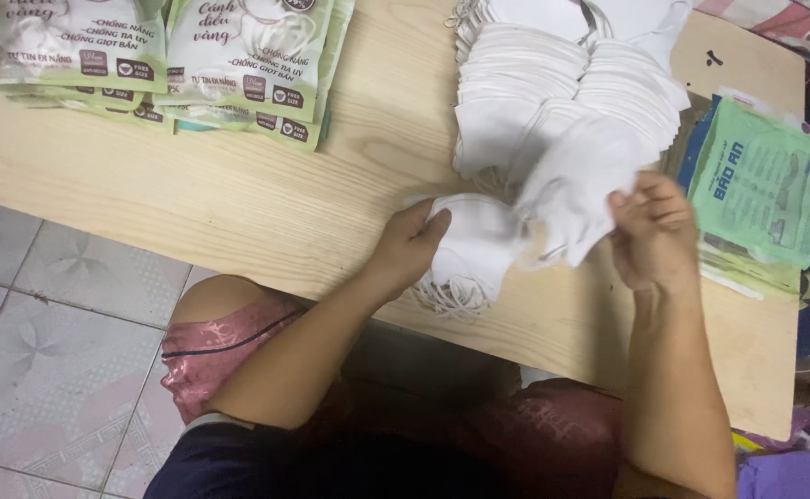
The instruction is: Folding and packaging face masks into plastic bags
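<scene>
My left hand presses on a small stack of white face masks lying at the near edge of the wooden table, their ear loops hanging over the edge. My right hand pinches the edge of a single white mask, lifted just right of that stack. Behind both hands a large fanned pile of white masks spreads across the table.
Green and white printed packets lie stacked at the table's far left. A green printed packet pile sits at the right edge. Grey tiled floor lies to the left, and purple cloth at the lower right.
</scene>
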